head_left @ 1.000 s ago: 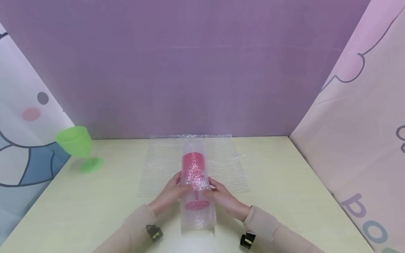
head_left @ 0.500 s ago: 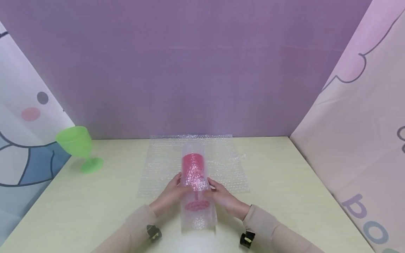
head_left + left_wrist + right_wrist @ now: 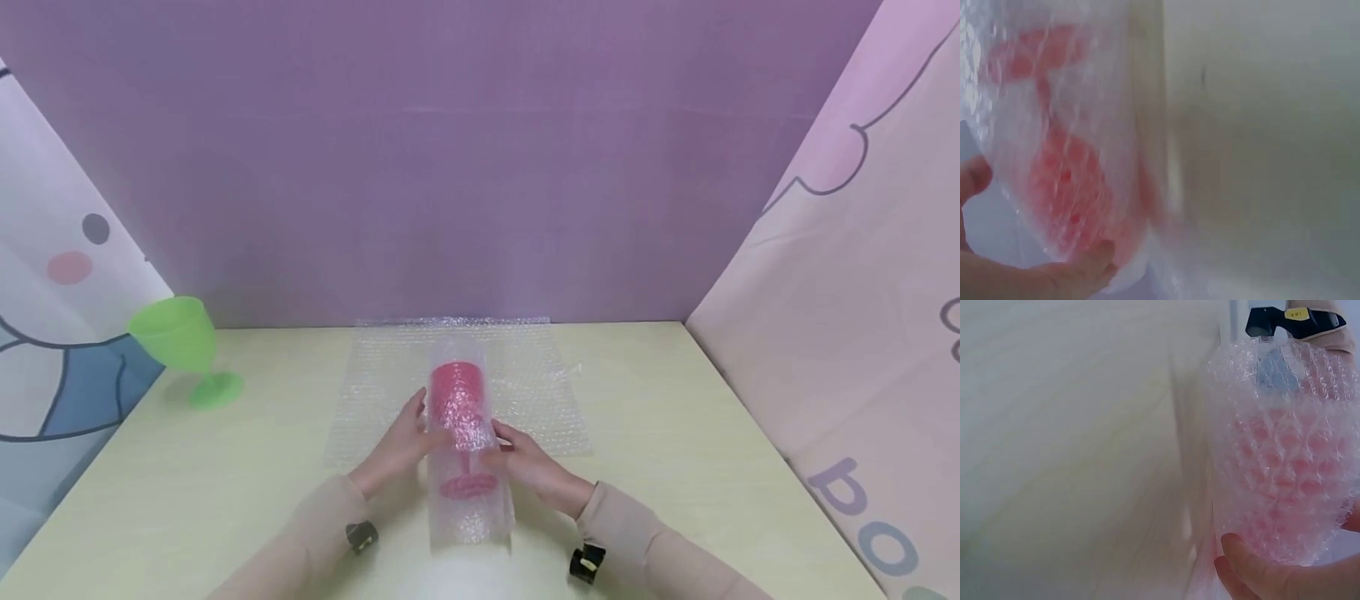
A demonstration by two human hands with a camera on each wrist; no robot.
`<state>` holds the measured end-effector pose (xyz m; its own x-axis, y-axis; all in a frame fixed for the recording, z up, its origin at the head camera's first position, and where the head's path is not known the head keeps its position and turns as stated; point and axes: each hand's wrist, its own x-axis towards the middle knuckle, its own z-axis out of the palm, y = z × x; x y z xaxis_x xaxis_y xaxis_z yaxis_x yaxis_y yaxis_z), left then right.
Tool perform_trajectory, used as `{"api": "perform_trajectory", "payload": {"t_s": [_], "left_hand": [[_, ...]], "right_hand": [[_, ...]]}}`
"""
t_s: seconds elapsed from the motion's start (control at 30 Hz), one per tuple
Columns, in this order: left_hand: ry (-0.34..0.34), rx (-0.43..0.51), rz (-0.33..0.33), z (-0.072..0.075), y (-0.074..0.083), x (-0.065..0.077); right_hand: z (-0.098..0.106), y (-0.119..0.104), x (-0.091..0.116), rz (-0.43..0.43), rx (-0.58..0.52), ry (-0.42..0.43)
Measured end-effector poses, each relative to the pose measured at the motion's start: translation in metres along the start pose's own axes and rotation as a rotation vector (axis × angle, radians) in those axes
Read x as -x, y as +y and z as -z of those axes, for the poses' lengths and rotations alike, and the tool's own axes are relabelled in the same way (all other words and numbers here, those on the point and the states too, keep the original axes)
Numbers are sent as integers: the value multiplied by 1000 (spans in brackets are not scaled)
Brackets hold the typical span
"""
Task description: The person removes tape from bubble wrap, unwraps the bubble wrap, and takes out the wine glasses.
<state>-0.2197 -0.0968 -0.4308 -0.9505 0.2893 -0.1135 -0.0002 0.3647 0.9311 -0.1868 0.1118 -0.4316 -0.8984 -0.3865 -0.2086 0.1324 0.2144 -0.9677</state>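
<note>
A pink goblet point(image 3: 459, 392) shows through a roll of clear bubble wrap point(image 3: 472, 525) at the middle of the table, its base toward me. On the left side, my left hand point(image 3: 397, 446) has its thumb over the roll and its fingers stretched along the edge. In the left wrist view, the digits stand wide apart around the wrap point(image 3: 1104, 81). My right hand point(image 3: 536, 471) grips the roll's right side, thumb in front and other fingers partly hidden behind. The right wrist view shows fingertips point(image 3: 1235, 547) pressed at the bubbly surface point(image 3: 1285, 469).
A flat sheet of bubble wrap point(image 3: 532, 392) spreads behind the roll to the table's back edge. At the back left stands a green goblet point(image 3: 180, 337). A purple backdrop point(image 3: 480, 167) and printed side panels point(image 3: 847, 333) enclose the pale table point(image 3: 675, 467).
My left hand has shifted slightly left and away from me, its fingers spreading off the roll's edge. The right hand and the wrapped goblet have stayed nearly still.
</note>
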Motion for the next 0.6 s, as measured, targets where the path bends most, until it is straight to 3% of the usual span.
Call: {"api": "perform_trajectory", "payload": {"t_s": [0.07,0.2,0.3,0.47,0.6], "left_hand": [[2,-101,-80,3,5,-4],[-63,-306,-279,6,11,-14],[-125,-422,-370,8,14,-21],[-169,-521,-415,8,16,-27],[-207,-575,-407,6,14,-28]], "right_hand": [[1,0,0,-6,3,0],[2,-2,0,-14,18,5],[1,-4,0,-17,30,13],[1,-6,0,-26,44,25],[1,-5,0,-22,54,24]]}}
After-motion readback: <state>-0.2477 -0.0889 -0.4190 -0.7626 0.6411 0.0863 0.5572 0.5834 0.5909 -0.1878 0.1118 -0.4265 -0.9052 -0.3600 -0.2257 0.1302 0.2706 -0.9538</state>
